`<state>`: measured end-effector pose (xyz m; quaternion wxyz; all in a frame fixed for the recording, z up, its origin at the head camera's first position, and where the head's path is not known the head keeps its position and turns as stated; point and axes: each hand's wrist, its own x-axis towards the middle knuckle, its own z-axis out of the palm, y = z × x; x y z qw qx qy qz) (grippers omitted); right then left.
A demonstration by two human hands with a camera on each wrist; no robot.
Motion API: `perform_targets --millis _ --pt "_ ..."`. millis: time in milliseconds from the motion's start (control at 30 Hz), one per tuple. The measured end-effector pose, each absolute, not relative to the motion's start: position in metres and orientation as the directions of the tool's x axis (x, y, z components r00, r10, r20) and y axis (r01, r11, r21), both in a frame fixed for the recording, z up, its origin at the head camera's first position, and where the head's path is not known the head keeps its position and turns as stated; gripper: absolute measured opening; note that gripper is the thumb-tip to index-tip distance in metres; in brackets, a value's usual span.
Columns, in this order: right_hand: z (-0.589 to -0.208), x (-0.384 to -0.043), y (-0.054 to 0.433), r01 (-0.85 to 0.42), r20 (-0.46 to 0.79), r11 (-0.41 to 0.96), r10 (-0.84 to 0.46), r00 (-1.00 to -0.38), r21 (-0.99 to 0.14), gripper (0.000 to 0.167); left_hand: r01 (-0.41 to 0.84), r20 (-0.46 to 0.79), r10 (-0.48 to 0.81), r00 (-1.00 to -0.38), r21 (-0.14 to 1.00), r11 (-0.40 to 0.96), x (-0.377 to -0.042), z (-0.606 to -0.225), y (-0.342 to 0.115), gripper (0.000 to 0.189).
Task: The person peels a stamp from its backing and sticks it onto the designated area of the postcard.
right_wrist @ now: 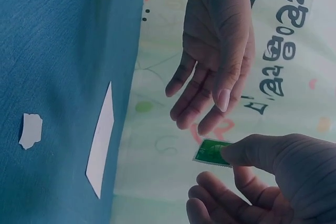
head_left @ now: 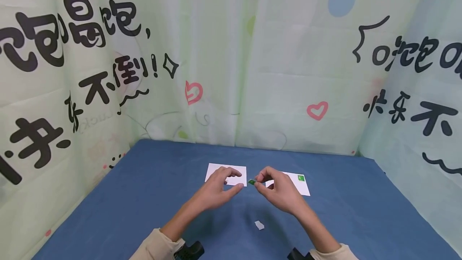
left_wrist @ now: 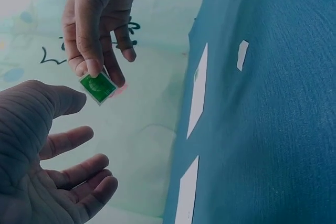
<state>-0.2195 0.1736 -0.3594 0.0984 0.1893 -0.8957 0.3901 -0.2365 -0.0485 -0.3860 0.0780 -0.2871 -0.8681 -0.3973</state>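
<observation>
Backdrop: printed curtain (head_left: 281, 63), blue table (head_left: 108, 212).
Right hand (head_left: 281, 191): pinching green stamp (head_left: 251, 181) above table.
Left hand (head_left: 216, 190): relaxed, fingers apart, left of stamp.
Stamp axis: juts from right thumb, free end leftward.
Plain card (left_wrist: 188, 195): left of stamp.
Stamped card (head_left: 298, 186): right of stamp.
Scrap (head_left: 259, 225): nearside of stamp.

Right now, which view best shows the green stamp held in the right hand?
Left wrist view: the green stamp shows most of its face and white edging. Right wrist shows it slanted, the right hand covering one end; the head view shows it tiny.
</observation>
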Motion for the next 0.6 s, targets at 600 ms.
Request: perform_targets --millis 600 --pt "-0.3592 -0.2216 0.1753 -0.456 0.381 0.631 -0.263 -0.887 -0.628 0.012 0.59 0.362 0.494 -0.791 0.665 0.458 -0.2362 -0.387 -0.0456 0.027"
